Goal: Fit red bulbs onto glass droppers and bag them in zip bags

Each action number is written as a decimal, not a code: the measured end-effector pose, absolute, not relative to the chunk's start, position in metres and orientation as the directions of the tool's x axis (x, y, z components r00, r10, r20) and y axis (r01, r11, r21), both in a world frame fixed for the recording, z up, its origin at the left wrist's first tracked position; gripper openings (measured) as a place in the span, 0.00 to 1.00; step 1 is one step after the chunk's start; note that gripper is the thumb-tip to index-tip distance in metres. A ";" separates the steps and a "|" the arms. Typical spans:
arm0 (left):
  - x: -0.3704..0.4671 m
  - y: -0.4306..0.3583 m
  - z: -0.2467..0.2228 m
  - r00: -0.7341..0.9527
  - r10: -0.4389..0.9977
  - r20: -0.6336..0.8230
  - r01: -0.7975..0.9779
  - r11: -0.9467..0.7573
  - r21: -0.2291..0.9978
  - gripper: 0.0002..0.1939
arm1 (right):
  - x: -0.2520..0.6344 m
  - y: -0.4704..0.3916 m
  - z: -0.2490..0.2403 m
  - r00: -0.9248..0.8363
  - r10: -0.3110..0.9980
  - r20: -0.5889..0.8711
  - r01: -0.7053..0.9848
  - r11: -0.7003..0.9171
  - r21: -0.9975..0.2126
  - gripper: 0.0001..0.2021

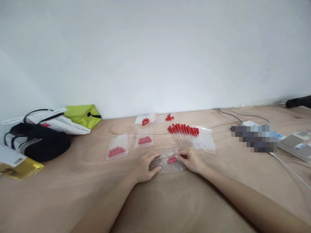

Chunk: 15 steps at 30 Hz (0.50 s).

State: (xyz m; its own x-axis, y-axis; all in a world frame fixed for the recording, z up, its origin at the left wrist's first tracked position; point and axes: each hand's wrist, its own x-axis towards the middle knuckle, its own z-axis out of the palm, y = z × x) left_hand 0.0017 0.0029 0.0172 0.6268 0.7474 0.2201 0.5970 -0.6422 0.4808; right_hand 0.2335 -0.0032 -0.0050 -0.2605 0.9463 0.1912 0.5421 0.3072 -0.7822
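Clear bag [170,160]: lies flat on the bench [170,200], straight in front of you, with red caps [171,159] inside.
Left hand [145,166]: your grip is clenched on the bag's left end, thumb pressed on top.
Right hand [191,160]: your grip pinches the bag's right edge.
Droppers [184,133]: red-topped row just behind the bag.
Filled bags [118,149]: behind the bag, to its left.
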 end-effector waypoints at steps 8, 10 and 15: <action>0.000 0.006 0.013 0.648 0.722 0.242 0.564 -0.669 0.484 0.17 | 0.254 0.022 0.003 -0.039 0.966 0.256 0.663 0.217 -0.717 0.09; 0.000 0.007 0.013 0.650 0.720 0.242 0.561 -0.670 0.486 0.17 | 0.263 0.036 0.008 0.086 0.943 0.321 0.747 0.152 -0.647 0.07; 0.000 0.008 0.013 0.653 0.713 0.254 0.556 -0.679 0.479 0.17 | 0.263 0.067 0.016 0.287 0.919 0.269 0.847 -0.112 -0.520 0.11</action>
State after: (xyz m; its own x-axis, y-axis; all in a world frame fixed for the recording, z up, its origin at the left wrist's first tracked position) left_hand -0.0004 0.0081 0.0132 0.6532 0.7133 0.2539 0.5557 -0.6794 0.4792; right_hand 0.2627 0.0673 0.0156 0.2871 0.9195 0.2685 0.8466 -0.1124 -0.5203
